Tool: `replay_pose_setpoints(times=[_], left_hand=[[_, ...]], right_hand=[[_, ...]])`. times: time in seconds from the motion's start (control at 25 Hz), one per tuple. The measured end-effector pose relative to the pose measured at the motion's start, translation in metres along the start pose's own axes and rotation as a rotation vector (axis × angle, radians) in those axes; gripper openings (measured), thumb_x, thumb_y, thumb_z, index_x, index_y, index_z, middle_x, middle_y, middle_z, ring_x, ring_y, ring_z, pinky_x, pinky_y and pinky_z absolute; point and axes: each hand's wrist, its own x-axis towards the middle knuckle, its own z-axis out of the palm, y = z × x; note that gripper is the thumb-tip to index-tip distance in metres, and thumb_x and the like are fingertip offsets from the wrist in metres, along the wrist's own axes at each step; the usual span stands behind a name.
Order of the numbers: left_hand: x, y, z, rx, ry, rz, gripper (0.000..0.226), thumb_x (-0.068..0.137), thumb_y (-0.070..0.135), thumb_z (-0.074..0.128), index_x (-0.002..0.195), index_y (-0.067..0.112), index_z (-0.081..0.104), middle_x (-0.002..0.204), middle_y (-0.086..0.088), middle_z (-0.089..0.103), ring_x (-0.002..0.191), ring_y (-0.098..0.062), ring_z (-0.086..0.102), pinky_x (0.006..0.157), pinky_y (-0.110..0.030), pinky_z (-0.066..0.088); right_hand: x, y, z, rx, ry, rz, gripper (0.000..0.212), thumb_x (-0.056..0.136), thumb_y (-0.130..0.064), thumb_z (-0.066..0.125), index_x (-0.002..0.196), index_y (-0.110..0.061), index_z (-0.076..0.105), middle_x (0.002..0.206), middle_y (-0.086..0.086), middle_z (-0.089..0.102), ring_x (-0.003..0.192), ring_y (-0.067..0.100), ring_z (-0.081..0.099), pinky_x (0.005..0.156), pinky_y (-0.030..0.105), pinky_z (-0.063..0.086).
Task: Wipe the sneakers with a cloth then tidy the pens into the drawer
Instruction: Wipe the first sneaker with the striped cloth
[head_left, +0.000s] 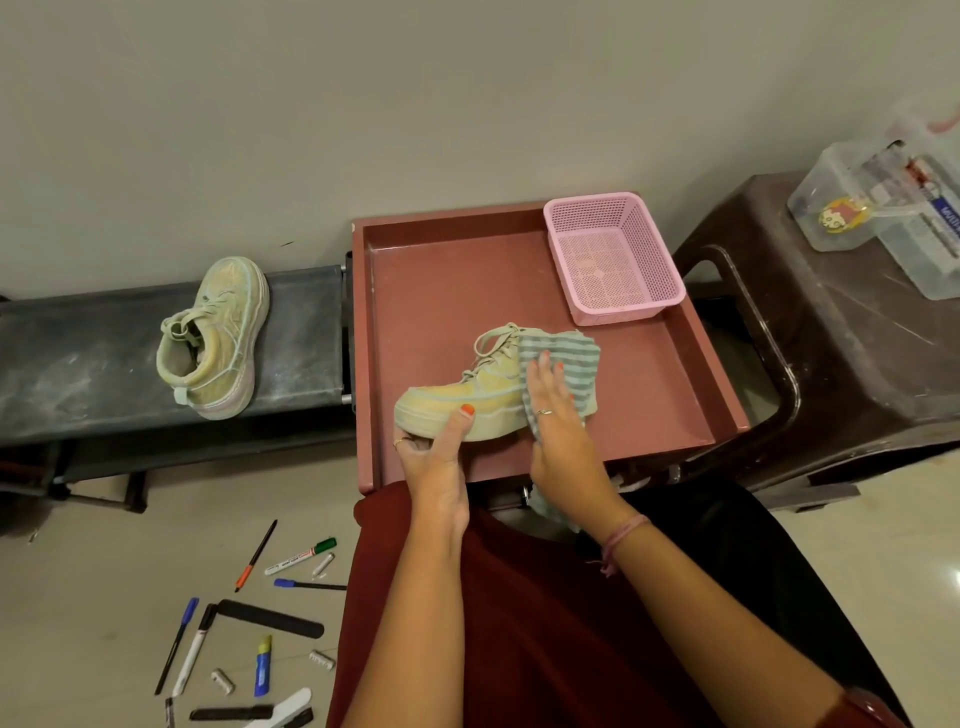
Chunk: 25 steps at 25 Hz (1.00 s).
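- left hand (436, 447) curled round toe of sneaker (462, 400), which sits in red drawer (649, 395)
- right hand (553, 415), fingers flat, pressing striped cloth (571, 358) on sneaker's heel side
- 2nd sneaker (213, 338) on dark bench (78, 364), pens (249, 618) scattered on floor

The left hand (436, 441) grips the toe of a pale sneaker (460, 402) lying on its side in the open reddish drawer (447, 291). The right hand (553, 415) presses a striped cloth (569, 364) flat against the sneaker's heel end. Beyond the right hand, a pink basket (613, 257) sits in the drawer's far corner. Well left of the left hand, a second sneaker (215, 338) rests on a dark bench (78, 358). Pens (298, 558) lie scattered on the floor below the left forearm.
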Motion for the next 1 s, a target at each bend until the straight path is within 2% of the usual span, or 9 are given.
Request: replay_pose_setpoints(times=[0.12,0.24,0.32,0.44,0.56,0.6,0.72,0.84,1.0], left_hand=[[-0.002,0.000,0.000,-0.014,-0.012,0.004,0.084,0.064,-0.005,0.079,0.138,-0.001,0.041,0.123,-0.017,0.063,0.105,-0.021,0.065,0.094,-0.032,0.054],[-0.003,-0.001,0.003,0.008,-0.029,0.003,0.085,0.060,0.002,0.080,0.135,0.003,0.042,0.119,-0.012,0.065,0.105,-0.019,0.066,0.095,-0.032,0.052],[-0.004,-0.003,0.003,0.021,-0.019,0.005,0.090,0.054,0.007,0.086,0.134,0.005,0.043,0.119,-0.010,0.065,0.109,-0.020,0.065,0.098,-0.035,0.050],[-0.003,-0.004,0.001,0.034,0.022,0.009,0.084,0.060,0.002,0.084,0.133,0.009,0.045,0.120,-0.009,0.065,0.111,-0.021,0.064,0.103,-0.039,0.047],[-0.001,-0.006,-0.001,0.041,0.033,0.016,0.080,0.063,0.000,0.082,0.133,0.009,0.046,0.121,-0.010,0.065,0.115,-0.025,0.062,0.102,-0.038,0.047],[-0.001,-0.005,-0.001,0.035,0.028,0.013,0.080,0.062,-0.001,0.083,0.132,0.009,0.046,0.120,-0.010,0.065,0.113,-0.024,0.063,0.101,-0.037,0.048],[-0.003,-0.004,0.000,0.026,0.010,-0.005,0.076,0.067,-0.005,0.079,0.134,0.006,0.043,0.116,-0.008,0.065,0.106,-0.019,0.065,0.102,-0.037,0.047],[-0.004,-0.005,0.000,0.059,0.030,-0.012,0.070,0.074,-0.008,0.074,0.134,0.006,0.040,0.114,-0.006,0.065,0.104,-0.017,0.065,0.101,-0.036,0.048],[-0.001,-0.006,0.000,0.051,0.047,-0.012,0.076,0.069,-0.004,0.080,0.134,0.007,0.042,0.116,-0.006,0.065,0.104,-0.017,0.065,0.099,-0.035,0.049]], right_hand=[[0.014,0.006,-0.009,-0.206,-0.050,-0.096,0.086,0.080,0.019,0.032,0.152,-0.017,0.002,0.159,-0.004,-0.006,0.147,0.012,-0.009,0.119,0.030,0.004],[0.050,0.014,-0.026,-0.450,-0.026,-0.016,0.072,0.090,0.008,0.036,0.152,-0.012,0.006,0.160,0.006,0.006,0.148,0.021,0.003,0.120,0.041,0.012],[0.066,0.008,-0.034,-0.489,-0.037,0.094,0.066,0.093,0.005,0.036,0.151,-0.010,0.008,0.160,0.008,0.009,0.147,0.025,0.004,0.119,0.044,0.013],[0.048,-0.008,-0.023,-0.519,-0.041,0.094,0.062,0.095,0.000,0.031,0.151,-0.008,0.006,0.159,0.011,0.004,0.147,0.030,0.003,0.119,0.044,0.011],[0.005,-0.016,-0.015,-0.604,0.014,0.023,0.057,0.091,-0.007,0.033,0.147,-0.003,0.026,0.154,0.017,0.026,0.142,0.035,0.025,0.112,0.048,0.026],[0.005,-0.012,-0.017,-0.630,0.023,0.018,0.056,0.092,-0.007,0.035,0.147,-0.004,0.028,0.153,0.016,0.027,0.141,0.035,0.026,0.112,0.048,0.026],[0.037,-0.001,-0.028,-0.650,-0.031,0.094,0.058,0.098,-0.006,0.030,0.152,-0.011,0.009,0.160,0.008,0.008,0.147,0.031,0.005,0.117,0.045,0.010],[0.063,-0.002,-0.037,-0.668,-0.049,0.158,0.057,0.099,-0.005,0.028,0.152,-0.013,0.010,0.160,0.007,0.009,0.147,0.031,0.003,0.119,0.046,0.009],[0.027,-0.018,-0.026,-0.692,-0.045,0.017,0.055,0.100,-0.010,0.028,0.151,-0.009,0.010,0.159,0.010,0.008,0.147,0.032,0.002,0.118,0.046,0.006]])
